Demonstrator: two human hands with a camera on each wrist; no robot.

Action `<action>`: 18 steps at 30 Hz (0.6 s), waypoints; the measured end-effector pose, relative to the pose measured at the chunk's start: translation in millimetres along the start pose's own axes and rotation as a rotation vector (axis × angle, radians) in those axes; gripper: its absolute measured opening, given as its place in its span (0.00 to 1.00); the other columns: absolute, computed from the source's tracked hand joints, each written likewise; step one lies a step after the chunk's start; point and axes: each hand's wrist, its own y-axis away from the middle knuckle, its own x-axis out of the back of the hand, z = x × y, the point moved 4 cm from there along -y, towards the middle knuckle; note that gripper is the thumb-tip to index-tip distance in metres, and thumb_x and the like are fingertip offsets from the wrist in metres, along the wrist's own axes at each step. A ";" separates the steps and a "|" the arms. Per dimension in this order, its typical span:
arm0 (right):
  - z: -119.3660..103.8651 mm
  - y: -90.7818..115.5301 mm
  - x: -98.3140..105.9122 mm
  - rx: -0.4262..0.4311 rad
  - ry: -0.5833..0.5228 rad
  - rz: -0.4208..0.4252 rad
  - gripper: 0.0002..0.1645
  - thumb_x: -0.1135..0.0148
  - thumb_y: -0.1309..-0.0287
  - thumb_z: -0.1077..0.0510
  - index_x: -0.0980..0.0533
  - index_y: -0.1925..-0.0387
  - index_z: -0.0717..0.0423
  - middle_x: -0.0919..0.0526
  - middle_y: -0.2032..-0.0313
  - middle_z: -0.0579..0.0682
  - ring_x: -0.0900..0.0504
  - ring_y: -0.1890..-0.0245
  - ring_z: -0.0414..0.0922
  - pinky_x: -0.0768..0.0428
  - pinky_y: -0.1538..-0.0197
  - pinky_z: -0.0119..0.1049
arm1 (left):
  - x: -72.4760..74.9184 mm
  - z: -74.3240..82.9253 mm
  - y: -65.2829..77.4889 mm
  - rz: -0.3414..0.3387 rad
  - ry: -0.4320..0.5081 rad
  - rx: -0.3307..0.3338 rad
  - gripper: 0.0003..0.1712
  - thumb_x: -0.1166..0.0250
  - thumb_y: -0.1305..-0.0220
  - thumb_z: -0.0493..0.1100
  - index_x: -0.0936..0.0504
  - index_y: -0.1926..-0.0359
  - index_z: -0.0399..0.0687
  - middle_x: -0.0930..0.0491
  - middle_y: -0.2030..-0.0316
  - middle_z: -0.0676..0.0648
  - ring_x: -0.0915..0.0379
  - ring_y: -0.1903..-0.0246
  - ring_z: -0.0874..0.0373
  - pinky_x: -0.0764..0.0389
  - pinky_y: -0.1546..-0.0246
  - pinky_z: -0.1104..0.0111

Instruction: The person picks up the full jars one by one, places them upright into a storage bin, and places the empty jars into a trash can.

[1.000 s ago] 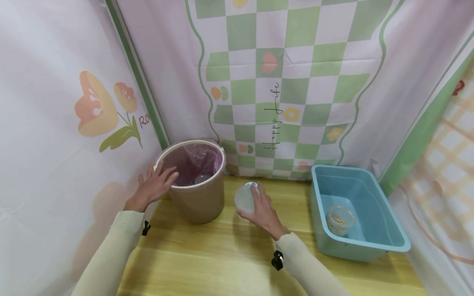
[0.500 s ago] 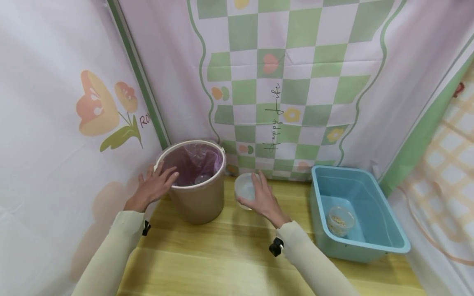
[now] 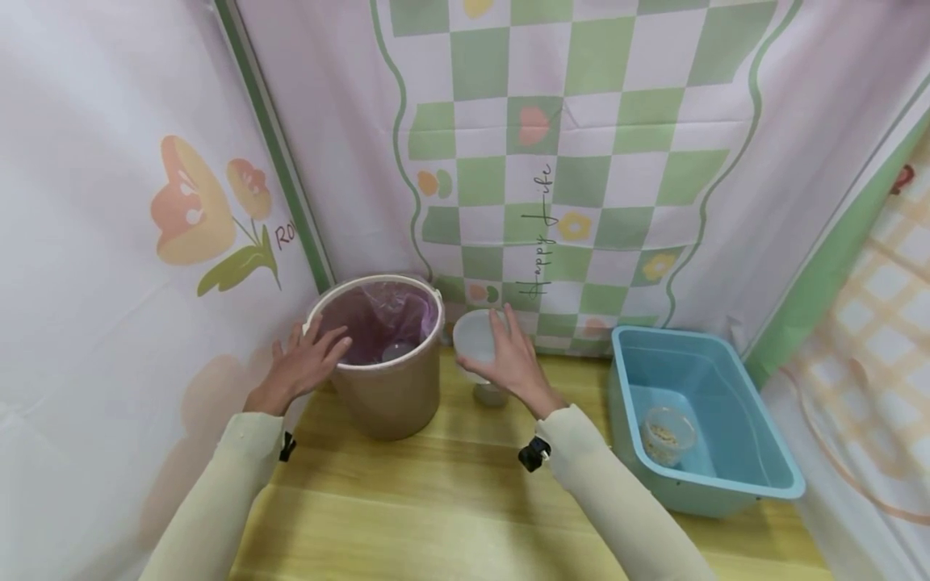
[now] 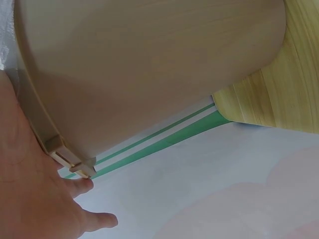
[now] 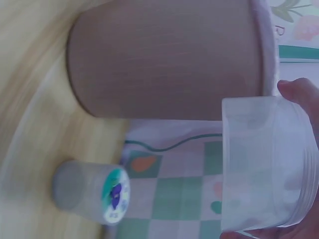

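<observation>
While the tub (image 5: 264, 164) is pinched in the wide-set right grip (image 3: 514, 355) above the bench (image 3: 436, 500), nothing seems clasped by the left grip (image 3: 299, 371), spread at the bin (image 3: 388, 403); lifting looks done, setting-down not yet.

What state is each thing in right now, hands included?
Bin: open, lined with a bag.
Left hand: fingers spread, at the bin's rim.
Translucent jar: held above the table, lid unclear.
Right hand: gripping the jar.
Small container: upright on the table, labelled end up.
Blue tub: open, holding the clear cup.
Clear cup: small bits inside.
</observation>
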 end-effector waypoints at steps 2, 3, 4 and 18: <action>-4.6 -3.1 3.4 -0.007 -0.007 -0.007 0.70 0.33 0.54 0.23 0.54 0.20 0.47 0.63 0.20 0.55 0.45 0.29 0.73 0.32 0.39 0.73 | 0.3 1.1 -0.6 -0.002 0.002 -0.001 0.43 0.71 0.28 0.75 0.45 0.22 0.63 0.70 0.20 0.39 0.79 0.25 0.29 0.75 0.37 0.25; -7.0 -4.5 4.9 -0.011 -0.013 -0.011 0.70 0.33 0.54 0.23 0.54 0.20 0.46 0.64 0.20 0.54 0.46 0.28 0.73 0.32 0.39 0.73 | 0.4 1.6 -1.1 -0.003 0.003 -0.001 0.43 0.71 0.28 0.75 0.45 0.22 0.62 0.69 0.20 0.39 0.79 0.25 0.29 0.75 0.37 0.24; -9.4 -5.9 6.0 -0.016 -0.019 -0.014 0.70 0.33 0.54 0.23 0.55 0.20 0.46 0.64 0.20 0.53 0.47 0.28 0.73 0.32 0.40 0.73 | 0.5 1.8 -1.2 -0.004 0.003 -0.002 0.42 0.70 0.28 0.75 0.45 0.22 0.62 0.69 0.20 0.39 0.79 0.25 0.29 0.75 0.37 0.24; -46.1 -29.7 28.9 0.002 0.019 -0.014 0.70 0.34 0.53 0.23 0.55 0.20 0.47 0.68 0.20 0.51 0.50 0.28 0.75 0.38 0.36 0.73 | -0.1 -1.1 -2.9 0.001 0.004 -0.009 0.42 0.70 0.28 0.74 0.45 0.22 0.62 0.68 0.20 0.39 0.79 0.25 0.29 0.75 0.37 0.25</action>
